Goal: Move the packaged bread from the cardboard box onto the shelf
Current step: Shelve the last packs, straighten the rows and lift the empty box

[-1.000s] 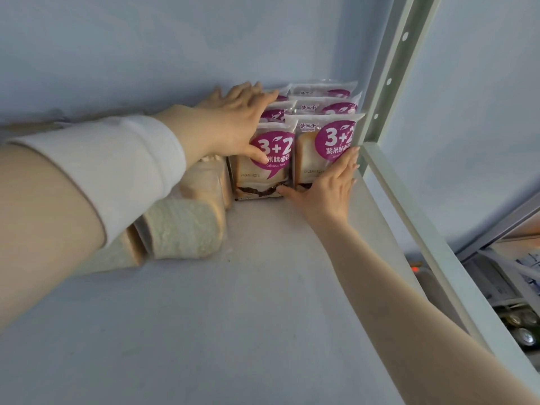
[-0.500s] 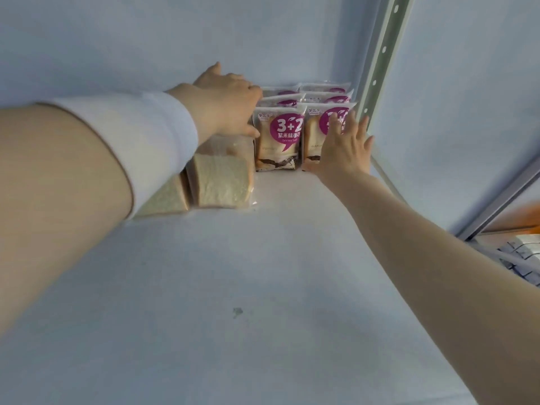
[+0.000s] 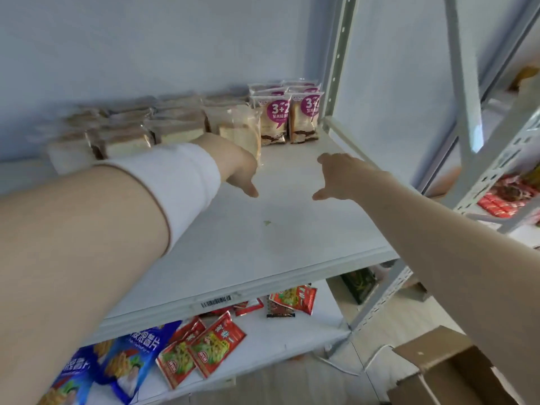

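Both hands empty. My left hand (image 3: 240,168), centre frame, holds nothing: fingers loose and pointing away, thumb sticking out, white sleeve (image 3: 175,178) at the wrist. My right hand (image 3: 346,177), just right of centre, also holds nothing, fingers relaxed and spread over the board. Both hover over the bare front part of the shelf (image 3: 263,238); a gap lies between them. I can't tell whether the left hand touches the clear-wrapped bread (image 3: 233,124) right behind it. The purple-label bread packs (image 3: 274,118) stand upright in two columns at the back right corner of the shelf, upper centre of frame, beside the grey upright post (image 3: 336,57). More clear-wrapped bread packs (image 3: 175,128) line the back to the left, blurred. A barcode sticker (image 3: 216,302) sits on the shelf's front edge. On the lower shelf (image 3: 277,340): red snack packets (image 3: 216,343) and blue bags (image 3: 131,356), lower left. The cardboard box (image 3: 447,372) is at lower right, on the floor; its contents are not visible.
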